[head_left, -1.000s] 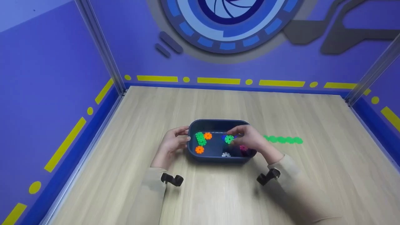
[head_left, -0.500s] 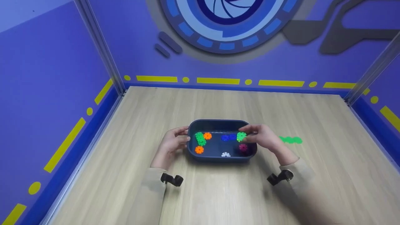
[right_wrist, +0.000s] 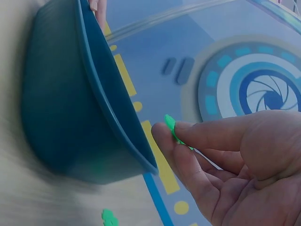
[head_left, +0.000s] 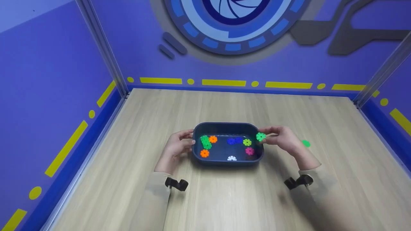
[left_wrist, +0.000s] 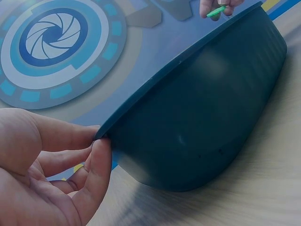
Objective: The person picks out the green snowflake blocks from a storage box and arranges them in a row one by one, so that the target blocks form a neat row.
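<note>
A dark blue-grey plastic tub [head_left: 228, 162] stands on the table with several flower-shaped toy discs inside. My left hand [head_left: 175, 144] pinches its left rim, thumb and fingers on either side, as the left wrist view shows. My right hand [head_left: 282, 139] holds a green snowflake disc [head_left: 261, 136] between thumb and fingertips, over the tub's right rim. Inside lie green discs [head_left: 206, 142] bunched at the left, two orange discs [head_left: 205, 153], blue discs [head_left: 235, 141], a yellow-green disc [head_left: 247, 142], a pink disc [head_left: 249, 151] and a white disc [head_left: 231, 158].
More green discs [head_left: 306, 143] lie on the wooden table [head_left: 224, 199] right of the tub, mostly hidden behind my right hand and wrist. Purple-blue panels [head_left: 57, 80] with yellow marks border the table at the left, back and right.
My right hand has moved right with the green disc, from over the tub's middle to its right rim, uncovering the blue and yellow-green discs. My left hand has stayed at the rim.
</note>
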Motion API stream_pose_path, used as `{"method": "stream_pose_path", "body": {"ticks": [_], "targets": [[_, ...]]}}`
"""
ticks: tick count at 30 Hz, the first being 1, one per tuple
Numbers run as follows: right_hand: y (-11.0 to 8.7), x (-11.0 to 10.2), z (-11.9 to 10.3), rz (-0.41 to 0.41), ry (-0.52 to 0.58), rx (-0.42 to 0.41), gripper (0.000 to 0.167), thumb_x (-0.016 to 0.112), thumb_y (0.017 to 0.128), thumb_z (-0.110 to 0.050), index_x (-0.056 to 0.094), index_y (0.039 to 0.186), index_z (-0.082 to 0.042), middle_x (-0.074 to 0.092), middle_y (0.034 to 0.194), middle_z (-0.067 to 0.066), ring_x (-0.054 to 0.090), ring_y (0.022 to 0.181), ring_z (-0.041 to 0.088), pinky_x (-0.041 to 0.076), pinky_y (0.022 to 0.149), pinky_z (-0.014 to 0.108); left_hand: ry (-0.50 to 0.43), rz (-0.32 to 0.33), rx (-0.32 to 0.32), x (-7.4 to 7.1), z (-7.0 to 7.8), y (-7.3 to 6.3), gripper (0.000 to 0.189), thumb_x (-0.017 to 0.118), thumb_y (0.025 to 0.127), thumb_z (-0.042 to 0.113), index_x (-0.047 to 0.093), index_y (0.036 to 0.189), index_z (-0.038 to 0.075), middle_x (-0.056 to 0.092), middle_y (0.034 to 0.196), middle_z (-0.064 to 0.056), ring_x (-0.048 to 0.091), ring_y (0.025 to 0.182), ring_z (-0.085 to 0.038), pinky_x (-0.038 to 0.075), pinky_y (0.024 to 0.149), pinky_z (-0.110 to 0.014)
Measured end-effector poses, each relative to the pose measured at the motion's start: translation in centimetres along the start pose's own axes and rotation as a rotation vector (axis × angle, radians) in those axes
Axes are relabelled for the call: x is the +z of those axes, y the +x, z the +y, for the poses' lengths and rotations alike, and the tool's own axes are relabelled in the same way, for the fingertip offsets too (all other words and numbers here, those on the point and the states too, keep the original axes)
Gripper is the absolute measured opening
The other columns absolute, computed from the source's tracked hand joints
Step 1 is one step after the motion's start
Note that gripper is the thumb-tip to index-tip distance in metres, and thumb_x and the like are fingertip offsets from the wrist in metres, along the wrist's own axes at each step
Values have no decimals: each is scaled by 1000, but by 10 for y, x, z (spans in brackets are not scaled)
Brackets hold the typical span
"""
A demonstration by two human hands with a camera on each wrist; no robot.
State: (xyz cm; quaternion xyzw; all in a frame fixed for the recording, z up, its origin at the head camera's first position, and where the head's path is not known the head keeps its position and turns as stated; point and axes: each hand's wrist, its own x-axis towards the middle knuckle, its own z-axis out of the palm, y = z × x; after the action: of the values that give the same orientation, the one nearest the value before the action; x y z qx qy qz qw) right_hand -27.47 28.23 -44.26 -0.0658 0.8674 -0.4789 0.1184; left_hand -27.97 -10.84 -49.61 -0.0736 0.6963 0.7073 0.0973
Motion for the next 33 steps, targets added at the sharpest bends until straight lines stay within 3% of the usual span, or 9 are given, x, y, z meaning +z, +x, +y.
{"method": "stream_pose_path", "body": {"ticks": [4,9,16,23,26,30,33], "targets": [[-4,-8,6,12,13,2,47,73,92,-14,64,137,-2,65,135,20,73,101,9,55,89,22,-1,-2,7,0,-1,0,54,69,88,-6,62,141,4,64,119,-13,62,80,-16,56,65,-26],[-10,-19,16,33,26,-2,50,72,94,-16,60,140,0,64,137,21,71,94,0,56,85,22,-1,1,6,0,-1,0,55,69,88,-5,61,141,5,64,119,-12,63,80,-16,56,66,-26],[-17,-38,30,78,13,-11,49,70,95,-15,60,140,0,60,142,24,70,97,-4,54,85,19,-16,-4,13,1,-2,1,55,67,88,-7,61,141,4,64,120,-14,62,76,-15,55,65,-27],[-23,-57,45,129,-82,14,51,73,94,-22,62,141,-7,62,143,19,57,107,-8,51,86,17,-22,0,8,1,-2,1,54,67,87,-7,62,140,4,64,119,-13,61,74,-14,55,64,-26],[-25,-64,52,135,-60,15,52,72,95,-19,59,142,-3,62,141,19,63,102,-8,52,85,17,-25,5,3,1,-2,1,55,68,87,-7,62,140,4,64,118,-12,61,75,-14,55,64,-26],[-27,-73,60,143,-26,11,53,70,96,-16,56,143,2,67,134,7,69,94,-6,52,84,14,-27,3,2,1,-1,0,55,68,87,-7,62,140,4,64,118,-12,62,75,-15,55,64,-26],[-29,-79,65,159,-33,19,54,71,96,-19,56,143,3,68,125,-8,65,96,-9,51,84,13,-33,-3,5,1,-1,1,55,68,87,-7,61,141,3,65,118,-13,61,73,-14,55,64,-26]]}}
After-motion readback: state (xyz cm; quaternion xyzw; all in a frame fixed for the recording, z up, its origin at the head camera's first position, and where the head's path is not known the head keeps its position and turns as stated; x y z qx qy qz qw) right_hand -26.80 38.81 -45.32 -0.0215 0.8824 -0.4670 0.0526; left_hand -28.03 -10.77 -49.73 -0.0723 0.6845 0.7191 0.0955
